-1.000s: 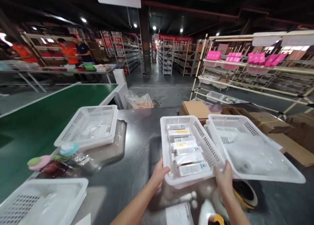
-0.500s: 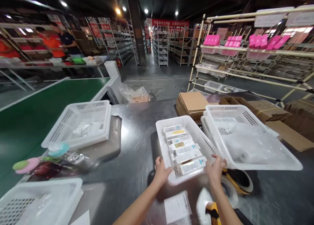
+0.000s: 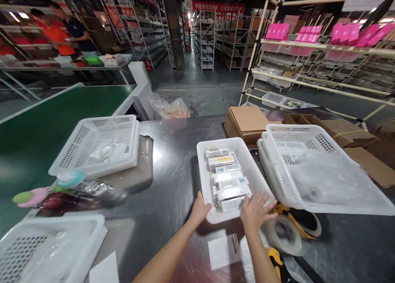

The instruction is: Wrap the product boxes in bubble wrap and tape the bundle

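Observation:
A white perforated basket (image 3: 201, 167) sits on the steel table in front of me. It holds several long white product boxes (image 3: 228, 178) laid in a row. My left hand (image 3: 200, 211) grips the basket's near-left corner, thumb on the rim. My right hand (image 3: 256, 211) hovers over the near-right corner with fingers spread, touching or just above the nearest box, holding nothing.
A larger white basket (image 3: 296, 128) with clear plastic bags leans at the right. Below it lie tape rolls (image 3: 284, 235) and a yellow dispenser (image 3: 277, 262), with paper slips (image 3: 224, 250) near me. More baskets (image 3: 95, 124) stand left beside a green conveyor (image 3: 46, 122). Flat cardboard (image 3: 248, 122) is stacked behind.
The basket of boxes came down and now rests on the table. My right hand let go of its rim and spread its fingers. My left hand kept its hold.

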### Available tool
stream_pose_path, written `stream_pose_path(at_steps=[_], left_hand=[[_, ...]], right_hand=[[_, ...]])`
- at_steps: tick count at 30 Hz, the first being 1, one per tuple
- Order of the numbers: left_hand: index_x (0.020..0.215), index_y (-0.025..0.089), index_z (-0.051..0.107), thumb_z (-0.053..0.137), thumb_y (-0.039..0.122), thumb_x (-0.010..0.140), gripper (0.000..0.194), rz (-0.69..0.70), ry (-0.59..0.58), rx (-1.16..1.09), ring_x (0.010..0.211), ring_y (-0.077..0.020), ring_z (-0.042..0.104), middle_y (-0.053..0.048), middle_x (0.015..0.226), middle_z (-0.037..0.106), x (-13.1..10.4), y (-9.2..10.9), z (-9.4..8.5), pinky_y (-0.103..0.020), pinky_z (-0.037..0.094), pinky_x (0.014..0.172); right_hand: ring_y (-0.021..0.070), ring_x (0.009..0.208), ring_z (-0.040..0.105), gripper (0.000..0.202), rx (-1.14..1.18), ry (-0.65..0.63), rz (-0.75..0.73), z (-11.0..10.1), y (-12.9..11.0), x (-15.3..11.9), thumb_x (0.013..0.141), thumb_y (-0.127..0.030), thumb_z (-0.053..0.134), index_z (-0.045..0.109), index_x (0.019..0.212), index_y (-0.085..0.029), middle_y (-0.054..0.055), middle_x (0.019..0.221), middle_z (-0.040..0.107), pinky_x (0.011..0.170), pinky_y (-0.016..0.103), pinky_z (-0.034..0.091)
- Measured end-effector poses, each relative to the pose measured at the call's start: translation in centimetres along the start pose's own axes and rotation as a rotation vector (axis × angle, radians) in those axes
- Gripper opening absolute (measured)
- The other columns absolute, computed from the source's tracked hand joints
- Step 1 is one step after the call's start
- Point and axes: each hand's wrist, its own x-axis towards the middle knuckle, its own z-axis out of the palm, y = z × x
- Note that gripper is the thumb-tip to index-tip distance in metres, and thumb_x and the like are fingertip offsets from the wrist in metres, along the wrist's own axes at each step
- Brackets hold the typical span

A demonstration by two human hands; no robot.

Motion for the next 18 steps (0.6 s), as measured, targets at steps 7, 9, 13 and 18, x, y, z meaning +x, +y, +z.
stream_pose_path(at_steps=[7,9,13,18], left_hand=[[0.120,0.009,0.054,0.056,0.008,0.074,0.046,-0.001,0.055,0.070,0.110,-0.0256,0.062,-0.017,0.120,0.066,1.8,2.2,-1.5,-0.035,0.045,0.098],[0.125,0.010,0.053,0.058,0.016,0.079,0.047,0.028,0.055,0.013,0.111,-0.0242,0.061,-0.015,0.122,0.066,1.5,2.2,-1.6,-0.033,0.045,0.099],[0.137,0.013,0.050,0.055,0.048,0.085,0.062,-0.091,-0.029,-0.106,0.085,-0.0221,0.066,-0.011,0.104,0.069,-2.3,-0.7,-3.1,-0.033,0.052,0.078],[0.107,0.019,0.070,0.066,0.056,0.067,0.054,-0.123,0.090,-0.003,0.083,-0.0244,0.066,-0.009,0.097,0.068,-12.4,-7.8,-9.2,-0.036,0.054,0.079]], right_hand=[[0.0490,0.147,0.009,0.056,-0.081,-0.152,-0.087,0.6,-2.7,2.1,0.097,-0.037,0.035,0.052,0.139,-0.004,0.029,0.155,0.033,0.106,0.080,0.011],[0.0494,0.147,0.010,0.057,-0.132,-0.182,-0.122,0.5,-2.8,2.5,0.097,-0.038,0.036,0.054,0.137,-0.002,0.030,0.153,0.035,0.106,0.079,0.010],[0.0449,0.149,0.011,0.049,-0.170,-0.222,-0.390,0.3,-3.3,3.2,0.097,-0.033,0.041,0.057,0.136,-0.009,0.025,0.155,0.035,0.111,0.074,0.010],[0.0333,0.144,0.031,0.041,-0.128,-0.581,-0.761,1.1,-5.6,4.0,0.091,-0.033,0.052,0.062,0.131,-0.031,0.009,0.152,0.045,0.113,0.059,0.026]])
